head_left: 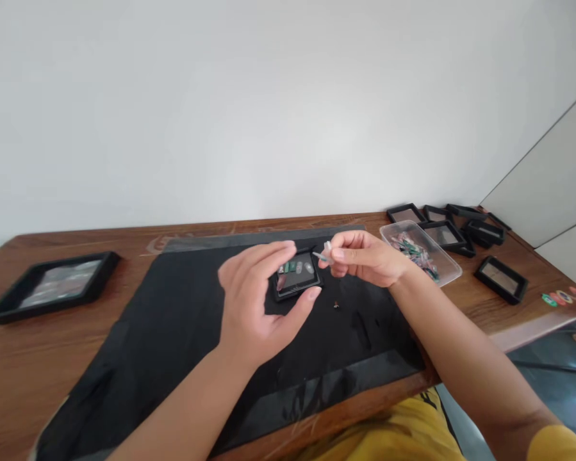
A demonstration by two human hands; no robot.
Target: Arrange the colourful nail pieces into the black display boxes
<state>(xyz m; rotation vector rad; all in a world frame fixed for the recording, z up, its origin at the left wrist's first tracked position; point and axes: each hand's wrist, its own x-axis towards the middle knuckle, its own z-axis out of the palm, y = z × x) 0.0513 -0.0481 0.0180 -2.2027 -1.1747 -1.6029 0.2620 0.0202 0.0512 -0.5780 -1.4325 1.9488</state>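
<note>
- Piece: small, whitish, pinched in your right hand
- Frame: black, rectangular, lying before you, partly hidden by your left hand
- Bits: green, pinkish and clear, inside the frame

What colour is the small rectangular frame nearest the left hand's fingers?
The small rectangular frame is black, seen best in the head view.

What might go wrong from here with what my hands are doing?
The small pale piece could slip, since your right hand seems to pinch it only by the fingers.
Your left hand, spread open by the black frame, might nudge the pieces in it.
The clear tub looks near your right wrist, so a swing might knock it.
</note>
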